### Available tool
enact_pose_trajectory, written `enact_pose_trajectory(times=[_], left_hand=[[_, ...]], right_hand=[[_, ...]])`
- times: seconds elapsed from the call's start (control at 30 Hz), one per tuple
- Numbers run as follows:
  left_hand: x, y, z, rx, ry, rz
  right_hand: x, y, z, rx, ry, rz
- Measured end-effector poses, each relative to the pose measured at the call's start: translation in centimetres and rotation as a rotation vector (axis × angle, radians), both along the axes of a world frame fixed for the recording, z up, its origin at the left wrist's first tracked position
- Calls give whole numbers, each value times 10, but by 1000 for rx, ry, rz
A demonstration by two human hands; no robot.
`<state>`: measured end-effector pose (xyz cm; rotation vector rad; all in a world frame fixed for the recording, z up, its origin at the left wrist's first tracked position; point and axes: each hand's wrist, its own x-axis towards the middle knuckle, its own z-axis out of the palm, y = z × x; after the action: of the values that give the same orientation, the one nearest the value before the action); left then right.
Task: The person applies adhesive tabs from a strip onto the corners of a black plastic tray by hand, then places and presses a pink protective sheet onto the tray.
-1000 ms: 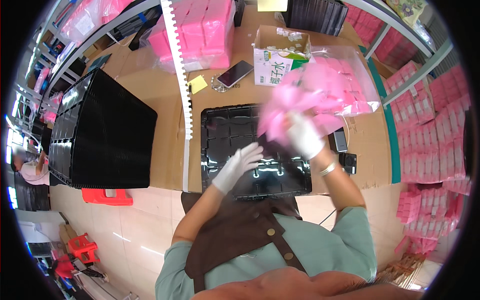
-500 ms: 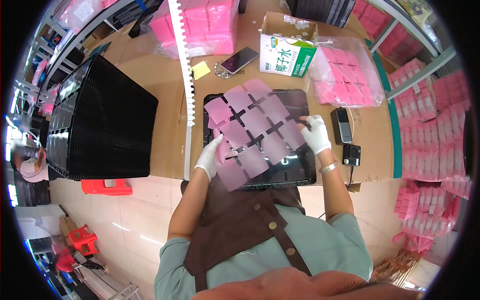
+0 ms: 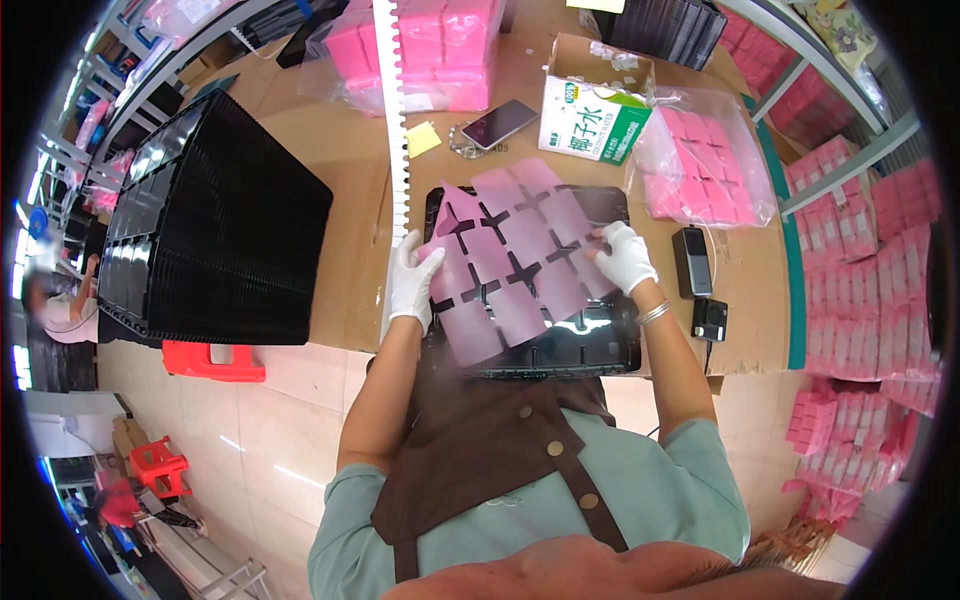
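A thin, translucent pink foam sheet (image 3: 520, 312) with cross-shaped cutouts lies tilted over a black plastic tray (image 3: 600, 352). One far-left flap of the sheet is folded up. My left hand (image 3: 412, 283), in a white glove, is closed on the sheet's left edge with the thumb on top. At the opposite edge my right hand (image 3: 627, 258), also gloved in white, pinches the sheet between thumb and fingers. The tray shows along the near and right sides; the sheet hides most of its middle.
Left stands a tall stack of black trays (image 3: 215, 230). A white notched strip (image 3: 395, 130) runs across the cardboard-covered table (image 3: 350, 300). Beyond the tray are a phone (image 3: 500, 124), an open carton (image 3: 590, 120) and bagged pink foam (image 3: 700, 165). A black device (image 3: 691, 262) sits at right.
My left hand has moved farther up the sheet's left edge. The sheet has shifted, its near-left folded part is flatter, and a far-left flap now stands up. My right hand keeps its hold.
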<state>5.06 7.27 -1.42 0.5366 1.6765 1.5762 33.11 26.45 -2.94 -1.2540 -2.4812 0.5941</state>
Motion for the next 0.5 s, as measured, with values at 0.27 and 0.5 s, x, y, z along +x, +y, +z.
enact_pose_trajectory(times=[0.27,0.5], left_hand=[[43,-50,-2,-58,-134,88],[57,-40,-7,-19,195,74]], right_hand=[[-33,26,9,-102,-102,-221],[-20,37,2,-880,473,-71]])
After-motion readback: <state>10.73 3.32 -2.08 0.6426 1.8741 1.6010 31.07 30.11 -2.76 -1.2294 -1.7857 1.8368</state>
